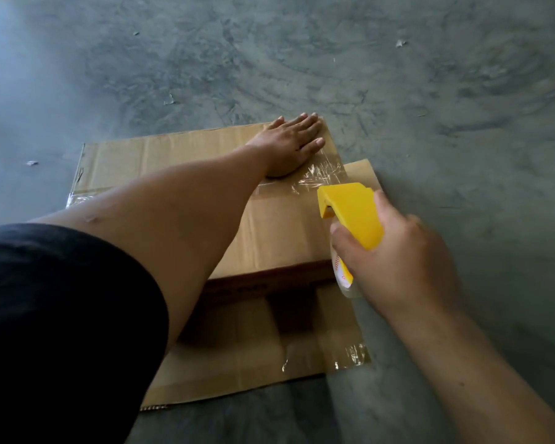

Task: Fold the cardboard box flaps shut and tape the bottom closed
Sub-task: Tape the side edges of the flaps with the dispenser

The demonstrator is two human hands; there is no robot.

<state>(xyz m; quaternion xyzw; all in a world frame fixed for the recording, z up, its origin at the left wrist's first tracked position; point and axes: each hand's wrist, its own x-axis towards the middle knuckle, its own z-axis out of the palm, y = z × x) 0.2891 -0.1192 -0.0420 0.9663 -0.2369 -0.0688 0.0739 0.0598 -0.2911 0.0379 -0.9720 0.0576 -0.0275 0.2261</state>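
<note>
Box [279, 238] judged light, stiff, prone to sliding: left hand [290, 145] pressed flat and open on flap, right hand [394, 257] closed around yellow dispenser [353, 213], tape [314, 179] creasing easily

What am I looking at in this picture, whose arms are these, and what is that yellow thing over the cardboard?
There is no machine here: a person wears one camera on the head, which looks down at their own two bare arms. On the grey concrete floor stands a brown cardboard box with its flaps folded shut. The left hand lies flat, palm down, on the box's far corner and presses it. The right hand grips a yellow plastic tape dispenser at the box's right edge. A strip of clear shiny tape runs along the seam between the flaps. More flat cardboard lies near the box.
</note>
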